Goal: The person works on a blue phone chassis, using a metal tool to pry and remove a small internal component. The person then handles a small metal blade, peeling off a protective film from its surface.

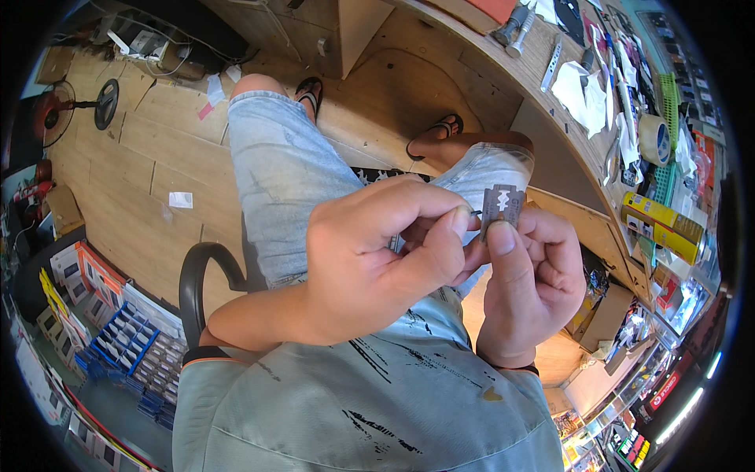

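Observation:
A thin grey double-edged razor blade [503,204] stands upright, pinched between the thumb and fingers of my right hand [531,283]. My left hand [377,259] is curled beside it, its thumb and forefinger pressed together on a small dark thin piece at the blade's left edge. Both hands are held over my lap, above light denim shorts [283,173] and a grey printed shirt [377,401]. What the left fingers pinch is too small to make out.
A wooden workbench [543,47] curves along the right with tape roll [654,140], white cloths, tools and yellow cans [661,220]. A black chair armrest [200,275] is at my left. Boxes and blue parts bins [118,338] sit on the wooden floor.

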`<control>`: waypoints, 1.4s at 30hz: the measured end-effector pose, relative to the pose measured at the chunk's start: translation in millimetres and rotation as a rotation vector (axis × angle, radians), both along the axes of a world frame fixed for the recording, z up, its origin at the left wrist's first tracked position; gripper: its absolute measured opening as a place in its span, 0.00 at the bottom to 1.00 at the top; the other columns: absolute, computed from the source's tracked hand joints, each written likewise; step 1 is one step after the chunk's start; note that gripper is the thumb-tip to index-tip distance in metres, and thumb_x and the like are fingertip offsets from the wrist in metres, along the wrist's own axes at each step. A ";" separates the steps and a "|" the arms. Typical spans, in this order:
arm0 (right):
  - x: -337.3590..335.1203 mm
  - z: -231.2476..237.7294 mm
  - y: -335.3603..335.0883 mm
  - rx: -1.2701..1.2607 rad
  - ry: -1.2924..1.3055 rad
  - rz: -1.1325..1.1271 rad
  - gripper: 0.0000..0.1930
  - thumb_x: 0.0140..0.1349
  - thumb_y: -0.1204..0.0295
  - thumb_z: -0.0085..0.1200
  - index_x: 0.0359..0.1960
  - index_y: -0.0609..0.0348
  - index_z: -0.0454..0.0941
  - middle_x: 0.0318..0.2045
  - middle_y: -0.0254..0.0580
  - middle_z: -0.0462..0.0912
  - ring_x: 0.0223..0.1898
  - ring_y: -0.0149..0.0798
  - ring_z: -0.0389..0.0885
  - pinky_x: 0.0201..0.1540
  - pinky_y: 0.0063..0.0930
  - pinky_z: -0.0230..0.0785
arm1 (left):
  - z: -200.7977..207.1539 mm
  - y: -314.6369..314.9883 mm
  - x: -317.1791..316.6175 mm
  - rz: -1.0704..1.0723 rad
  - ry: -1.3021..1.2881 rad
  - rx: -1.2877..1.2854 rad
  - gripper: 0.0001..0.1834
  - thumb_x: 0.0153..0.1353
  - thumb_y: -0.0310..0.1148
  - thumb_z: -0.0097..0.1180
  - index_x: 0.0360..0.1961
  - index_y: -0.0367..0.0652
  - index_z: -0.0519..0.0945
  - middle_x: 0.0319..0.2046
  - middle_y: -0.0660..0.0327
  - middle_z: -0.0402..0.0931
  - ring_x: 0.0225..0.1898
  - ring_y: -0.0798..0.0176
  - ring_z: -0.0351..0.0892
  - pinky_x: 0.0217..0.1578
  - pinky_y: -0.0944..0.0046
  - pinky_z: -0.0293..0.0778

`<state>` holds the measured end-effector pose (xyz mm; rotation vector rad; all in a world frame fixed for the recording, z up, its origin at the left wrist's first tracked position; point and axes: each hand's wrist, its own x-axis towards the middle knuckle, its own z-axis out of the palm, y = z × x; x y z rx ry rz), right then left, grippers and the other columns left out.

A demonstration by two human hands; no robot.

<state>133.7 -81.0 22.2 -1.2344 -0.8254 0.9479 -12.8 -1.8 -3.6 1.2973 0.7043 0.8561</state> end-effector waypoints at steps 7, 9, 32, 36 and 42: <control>0.8 -3.9 -0.5 0.020 0.140 0.042 0.08 0.71 0.88 0.48 0.50 0.75 0.69 0.37 0.60 0.85 0.34 0.38 0.87 0.37 0.31 0.84 | -6.2 0.5 -4.4 -0.060 -0.094 -0.044 0.08 0.71 0.20 0.54 0.45 0.24 0.81 0.37 0.52 0.83 0.34 0.70 0.80 0.36 0.68 0.78; -0.4 -3.9 0.1 0.020 0.154 0.027 0.08 0.71 0.88 0.49 0.49 0.75 0.69 0.36 0.59 0.85 0.34 0.38 0.87 0.37 0.31 0.84 | -5.1 0.9 -4.1 -0.053 -0.061 -0.007 0.08 0.71 0.20 0.54 0.45 0.24 0.81 0.37 0.52 0.83 0.34 0.70 0.80 0.36 0.68 0.78; -2.8 -3.8 3.4 0.009 0.111 -0.011 0.08 0.71 0.87 0.51 0.49 0.74 0.69 0.34 0.54 0.86 0.33 0.36 0.87 0.37 0.29 0.83 | -6.2 0.4 1.4 -0.001 -0.070 0.040 0.06 0.70 0.18 0.53 0.42 0.24 0.80 0.31 0.52 0.81 0.28 0.71 0.77 0.28 0.71 0.74; 0.0 -5.8 2.9 0.035 0.063 0.021 0.08 0.70 0.87 0.51 0.49 0.73 0.69 0.35 0.55 0.86 0.33 0.35 0.87 0.37 0.29 0.83 | -7.0 -0.4 2.1 -0.006 -0.083 0.026 0.06 0.70 0.17 0.53 0.42 0.23 0.80 0.31 0.52 0.81 0.27 0.70 0.77 0.28 0.70 0.75; -1.6 -5.0 4.3 0.027 0.105 0.001 0.08 0.71 0.87 0.51 0.49 0.73 0.69 0.35 0.54 0.85 0.33 0.35 0.87 0.37 0.28 0.83 | -5.8 0.1 2.4 -0.015 -0.084 0.029 0.06 0.70 0.17 0.52 0.42 0.23 0.80 0.31 0.53 0.81 0.27 0.70 0.77 0.28 0.70 0.75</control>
